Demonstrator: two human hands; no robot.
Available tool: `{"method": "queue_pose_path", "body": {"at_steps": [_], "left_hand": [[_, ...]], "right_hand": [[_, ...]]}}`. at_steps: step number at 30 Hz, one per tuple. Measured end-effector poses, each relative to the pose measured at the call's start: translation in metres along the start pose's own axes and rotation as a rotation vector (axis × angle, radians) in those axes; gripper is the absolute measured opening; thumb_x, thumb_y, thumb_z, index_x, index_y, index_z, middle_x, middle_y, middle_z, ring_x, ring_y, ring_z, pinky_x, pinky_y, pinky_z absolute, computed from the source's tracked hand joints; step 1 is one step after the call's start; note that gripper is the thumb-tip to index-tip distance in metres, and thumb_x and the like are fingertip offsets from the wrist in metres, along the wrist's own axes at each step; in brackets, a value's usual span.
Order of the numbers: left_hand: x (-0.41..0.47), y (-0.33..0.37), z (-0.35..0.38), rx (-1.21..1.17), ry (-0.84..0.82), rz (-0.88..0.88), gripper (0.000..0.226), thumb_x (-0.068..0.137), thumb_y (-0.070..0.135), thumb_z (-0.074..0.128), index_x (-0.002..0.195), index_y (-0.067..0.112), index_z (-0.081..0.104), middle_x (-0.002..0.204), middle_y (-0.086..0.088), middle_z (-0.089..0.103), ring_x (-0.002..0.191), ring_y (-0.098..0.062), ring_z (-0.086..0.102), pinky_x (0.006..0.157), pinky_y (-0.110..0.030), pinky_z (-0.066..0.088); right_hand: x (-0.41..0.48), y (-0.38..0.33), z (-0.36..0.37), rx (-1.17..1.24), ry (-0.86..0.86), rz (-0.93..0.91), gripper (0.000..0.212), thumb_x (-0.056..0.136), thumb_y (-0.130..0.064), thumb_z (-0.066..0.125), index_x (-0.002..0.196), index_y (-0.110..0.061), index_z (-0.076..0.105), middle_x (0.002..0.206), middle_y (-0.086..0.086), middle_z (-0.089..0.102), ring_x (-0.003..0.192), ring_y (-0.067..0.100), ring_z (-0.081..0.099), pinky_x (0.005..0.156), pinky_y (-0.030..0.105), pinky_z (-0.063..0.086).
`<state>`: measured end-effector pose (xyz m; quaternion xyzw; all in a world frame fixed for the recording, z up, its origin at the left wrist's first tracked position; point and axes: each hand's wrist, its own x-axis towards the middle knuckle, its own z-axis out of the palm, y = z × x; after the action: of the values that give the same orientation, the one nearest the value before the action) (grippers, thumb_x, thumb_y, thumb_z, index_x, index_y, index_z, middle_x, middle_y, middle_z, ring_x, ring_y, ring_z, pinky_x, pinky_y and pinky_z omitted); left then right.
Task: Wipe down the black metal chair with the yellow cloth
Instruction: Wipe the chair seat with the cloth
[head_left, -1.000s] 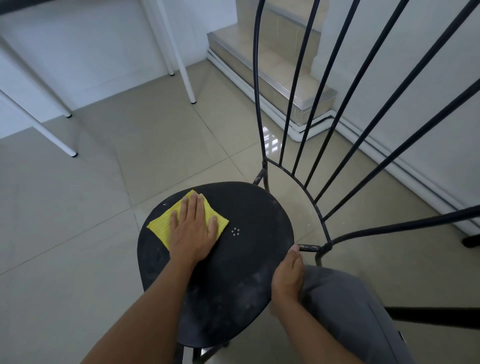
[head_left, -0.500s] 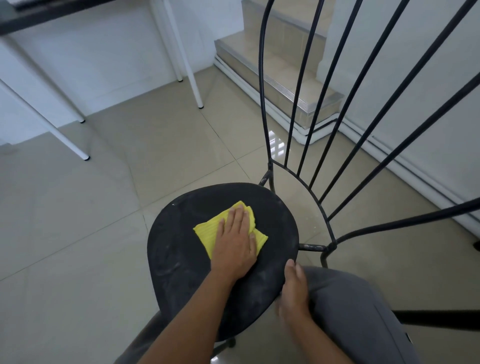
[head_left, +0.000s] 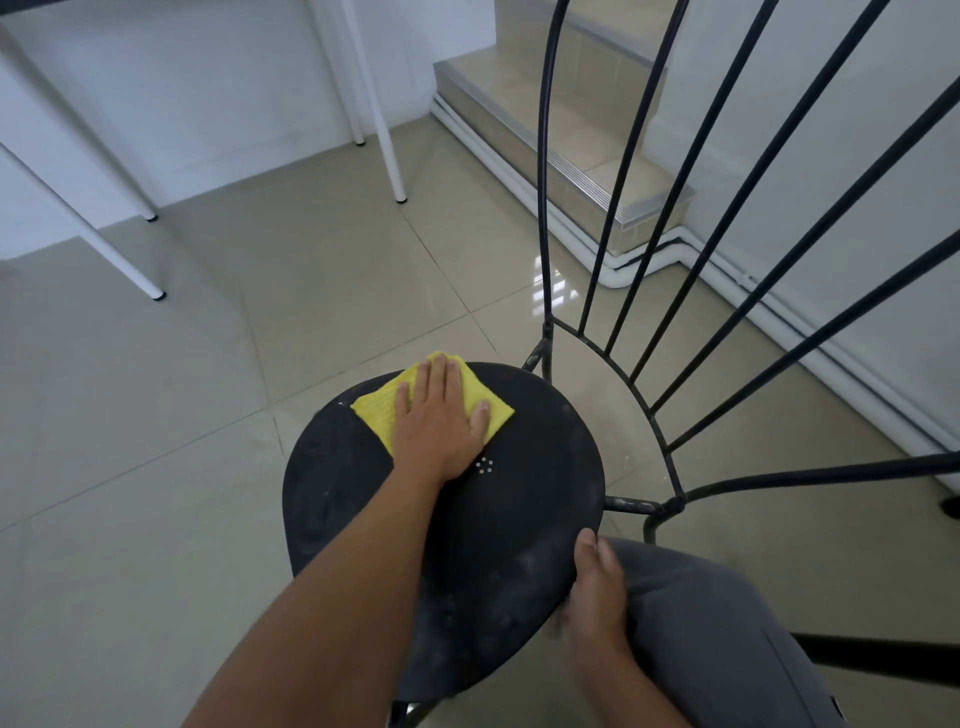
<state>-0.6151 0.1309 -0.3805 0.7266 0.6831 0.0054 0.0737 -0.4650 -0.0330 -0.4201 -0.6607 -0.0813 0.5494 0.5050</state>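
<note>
The left hand is lying flat with straight fingers, pressing the yellow cloth onto the far rim of the black chair seat. One cloth corner is overhanging that rim. The right hand is holding the chair seat's near right edge, thumb on top. Its fingers, hidden below, seem to be curling under. A grey-trousered knee is sitting just beside that edge.

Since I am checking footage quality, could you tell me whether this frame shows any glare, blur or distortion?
Head view: bright glare on the floor tile beyond the seat; head view: white table legs splay outward, likely wide-angle distortion; head view: the right hand at the seat edge is slightly blurred, the left hand on the yellow cloth sharp.
</note>
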Motion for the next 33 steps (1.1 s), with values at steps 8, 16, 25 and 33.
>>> {"method": "queue_pose_path", "body": {"at_steps": [8,16,25,33], "left_hand": [[-0.045,-0.046,0.0,0.051,0.071,-0.123,0.076,0.095,0.056,0.008,0.156,0.01,0.009,0.165,-0.006,0.004,0.152,-0.023,0.001,0.122,-0.048,0.008],[-0.082,-0.028,0.007,0.054,0.059,-0.098,0.077,0.096,0.057,0.008,0.156,0.01,0.006,0.165,-0.006,0.001,0.152,-0.024,-0.001,0.122,-0.049,0.009],[-0.087,-0.022,0.009,0.07,0.05,-0.078,0.077,0.096,0.058,0.007,0.157,0.011,0.004,0.165,-0.005,-0.002,0.152,-0.023,-0.003,0.122,-0.049,0.008],[-0.087,-0.023,0.01,0.055,0.053,-0.079,0.077,0.096,0.059,0.007,0.157,0.012,0.002,0.165,-0.005,-0.003,0.152,-0.022,-0.005,0.123,-0.048,0.006]], "right_hand": [[-0.007,-0.003,0.005,0.006,0.018,0.019,0.031,0.106,-0.029,0.041,0.12,-0.014,0.065,0.114,0.01,0.073,0.108,0.029,0.067,0.1,0.054,0.05],[-0.015,-0.006,0.008,-0.005,0.024,0.034,0.036,0.105,-0.037,0.041,0.128,-0.017,0.061,0.12,0.004,0.07,0.112,0.024,0.065,0.104,0.049,0.048],[-0.022,-0.017,0.015,0.003,0.041,0.057,0.041,0.108,-0.032,0.034,0.142,-0.015,0.05,0.133,0.004,0.06,0.122,0.024,0.057,0.11,0.047,0.043],[-0.012,-0.023,0.024,-0.026,0.078,0.07,0.048,0.104,-0.042,0.039,0.139,-0.011,0.05,0.132,0.01,0.061,0.12,0.031,0.06,0.106,0.049,0.047]]}}
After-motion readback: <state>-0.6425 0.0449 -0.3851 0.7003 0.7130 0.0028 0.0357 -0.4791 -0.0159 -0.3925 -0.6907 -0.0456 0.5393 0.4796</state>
